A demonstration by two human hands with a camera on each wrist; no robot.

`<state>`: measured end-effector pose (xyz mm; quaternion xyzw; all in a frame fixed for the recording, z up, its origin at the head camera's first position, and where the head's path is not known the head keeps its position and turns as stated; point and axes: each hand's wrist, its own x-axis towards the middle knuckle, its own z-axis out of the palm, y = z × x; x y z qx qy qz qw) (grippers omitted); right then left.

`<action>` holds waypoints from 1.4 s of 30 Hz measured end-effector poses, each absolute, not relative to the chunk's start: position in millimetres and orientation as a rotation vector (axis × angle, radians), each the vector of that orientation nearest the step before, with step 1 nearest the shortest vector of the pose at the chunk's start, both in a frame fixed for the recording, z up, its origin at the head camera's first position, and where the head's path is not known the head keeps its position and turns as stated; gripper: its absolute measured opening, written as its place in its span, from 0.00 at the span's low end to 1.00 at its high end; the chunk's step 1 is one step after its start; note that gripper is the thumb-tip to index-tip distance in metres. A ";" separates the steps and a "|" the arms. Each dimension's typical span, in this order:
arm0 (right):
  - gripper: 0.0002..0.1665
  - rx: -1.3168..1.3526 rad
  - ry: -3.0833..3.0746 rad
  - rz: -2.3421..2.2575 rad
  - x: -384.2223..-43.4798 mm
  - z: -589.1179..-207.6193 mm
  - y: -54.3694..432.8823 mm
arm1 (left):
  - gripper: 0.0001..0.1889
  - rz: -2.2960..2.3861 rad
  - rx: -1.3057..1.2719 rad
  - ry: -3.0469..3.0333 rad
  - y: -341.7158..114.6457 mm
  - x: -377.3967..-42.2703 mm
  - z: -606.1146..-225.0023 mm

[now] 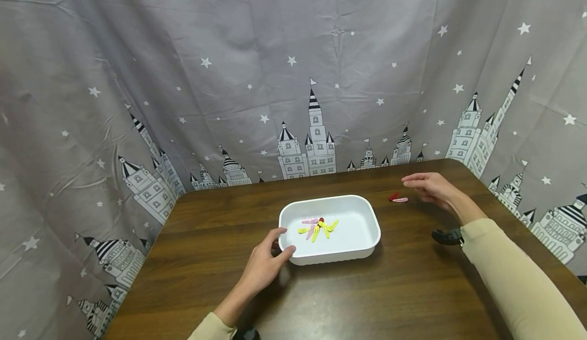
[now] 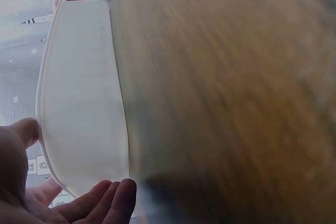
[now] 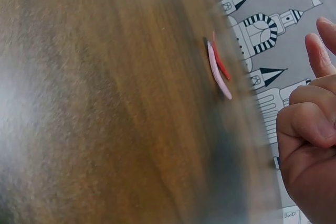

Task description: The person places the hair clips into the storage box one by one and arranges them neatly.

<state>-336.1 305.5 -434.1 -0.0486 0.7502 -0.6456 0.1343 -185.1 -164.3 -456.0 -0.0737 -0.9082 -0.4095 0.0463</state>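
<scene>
My left hand (image 1: 263, 266) grips the near-left corner of a white plastic tray (image 1: 364, 251), thumb at the rim and fingers along the side wall. Yellow hair clips (image 1: 315, 234), pink ones (image 1: 310, 221) and a small red piece (image 1: 321, 219) lie in a loose pile inside it. Right of the tray, a pink hair clip (image 1: 400, 200) and a red one (image 1: 393, 196) lie together on the table. Over the table just beside this pair hovers my right hand (image 1: 433, 187), some fingers extended and others bent, with nothing visible in its grasp.
The brown wooden table (image 1: 211, 258) ends at a grey curtain (image 1: 257, 100) printed with castles and stars. A black wrist strap piece (image 1: 447, 236) hangs below the right wrist.
</scene>
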 end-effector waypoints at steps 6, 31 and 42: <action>0.05 -0.133 2.179 -1.872 -335.4 -442.4 310.6 | 0.29 -1.289 -0.223 -2.753 -164.4 -184.3 -455.0; 0.32 -0.052 2.176 -1.825 -330.3 -468.0 324.6 | 0.25 -1.567 -0.170 -2.702 -169.1 -184.5 -455.8; 0.31 -0.007 2.291 -1.738 -332.9 -469.9 320.2 | 0.25 -1.564 -0.170 -2.707 -171.6 -185.1 -456.4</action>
